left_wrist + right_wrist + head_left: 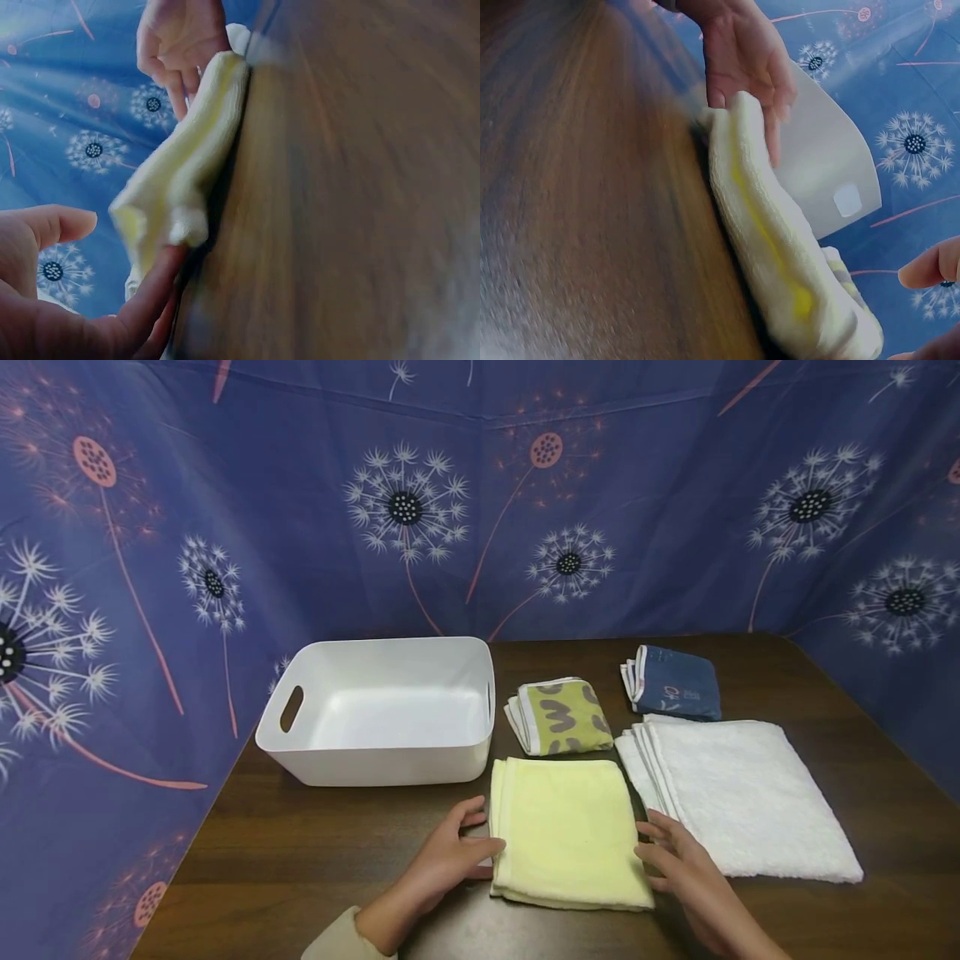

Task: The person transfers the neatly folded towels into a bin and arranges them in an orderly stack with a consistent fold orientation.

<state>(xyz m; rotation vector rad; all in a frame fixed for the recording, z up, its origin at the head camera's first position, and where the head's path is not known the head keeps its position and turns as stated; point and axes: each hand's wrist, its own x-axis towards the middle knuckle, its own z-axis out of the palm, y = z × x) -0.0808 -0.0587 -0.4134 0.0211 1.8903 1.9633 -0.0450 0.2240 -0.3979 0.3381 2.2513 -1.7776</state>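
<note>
A folded yellow towel (pixel 566 831) lies on the table between my two hands. At its left edge is my left hand (pixel 450 853); in the left wrist view its fingers (pixel 154 292) reach the towel's lower layers, while the thumb stands apart from the cloth. On the opposite side, my right hand (pixel 686 872) has its fingertips right at the towel's edge, thumb spread away from it in the right wrist view. The layered, rounded folds of the yellow towel (pixel 757 217) show there side-on.
A white plastic bin (pixel 397 768) with handle holes stands back left. Behind the yellow towel lies a small green patterned towel (pixel 566 714). A folded blue towel (pixel 678 681) is farther back right, near a large white towel (pixel 750 797). A dandelion-print cloth (pixel 480 485) hangs behind the table.
</note>
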